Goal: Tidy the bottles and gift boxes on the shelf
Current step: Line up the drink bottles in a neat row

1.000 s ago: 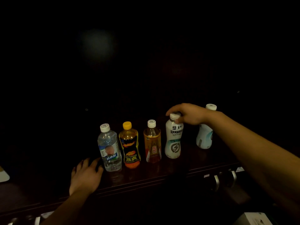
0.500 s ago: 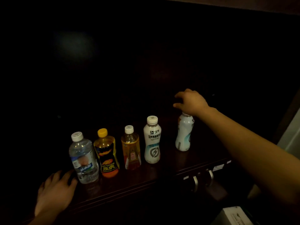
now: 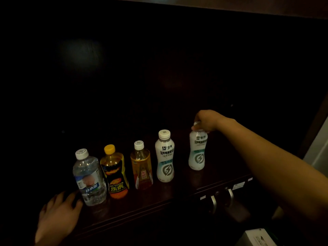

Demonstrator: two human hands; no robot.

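Note:
Several bottles stand in a row on a dark wooden shelf (image 3: 159, 201). From the left: a clear water bottle (image 3: 88, 180), a yellow-capped orange drink (image 3: 115, 174), an amber tea bottle (image 3: 142, 167) and a white drink bottle (image 3: 165, 157). A second white bottle (image 3: 197, 151) stands apart at the right. My right hand (image 3: 205, 120) grips its cap from above. My left hand (image 3: 56, 213) lies flat on the shelf edge, fingers spread, just left of the water bottle. No gift boxes show on the shelf.
The shelf's back is black and unlit. Metal drawer handles (image 3: 221, 197) with small labels sit under the shelf's front edge. A white box (image 3: 257, 237) lies at the bottom right. A pale wall (image 3: 319, 148) shows at the right.
My right hand left the fourth bottle, reached right and closed on the cap of the far-right white bottle. The view has shifted right. My left hand stayed on the shelf edge.

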